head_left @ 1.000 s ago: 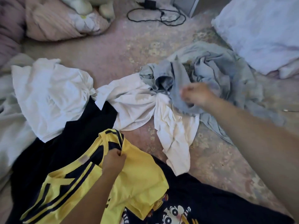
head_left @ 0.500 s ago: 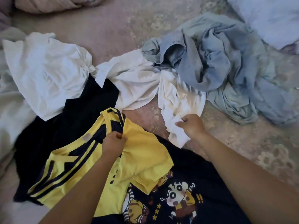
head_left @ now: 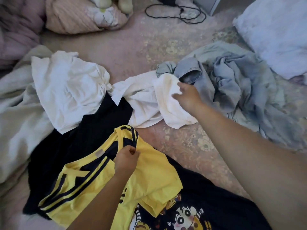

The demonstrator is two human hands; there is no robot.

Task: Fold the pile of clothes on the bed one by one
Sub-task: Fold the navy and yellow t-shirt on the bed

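A yellow jersey (head_left: 154,181) with dark stripes lies crumpled near me on a dark cartoon-print T-shirt (head_left: 207,201). My left hand (head_left: 127,159) pinches the jersey at its collar. My right hand (head_left: 188,95) reaches across and holds the folded-back end of a white garment (head_left: 142,103) stretched over the bed. Beyond that hand sits a crumpled pale blue denim garment (head_left: 232,87). Another white garment (head_left: 66,87) lies bunched at the left, over a dark piece (head_left: 86,135).
The pink floral bedsheet (head_left: 182,143) shows between the clothes. A pale grey-green cloth (head_left: 15,113) lies at the left edge. Pillows (head_left: 79,19) and a black cable (head_left: 179,13) are at the back, a light blue pillow (head_left: 274,32) at the back right.
My right hand took the near end of the white garment and carried it away from me, folding it back toward the denim. My left hand stayed on the jersey collar.
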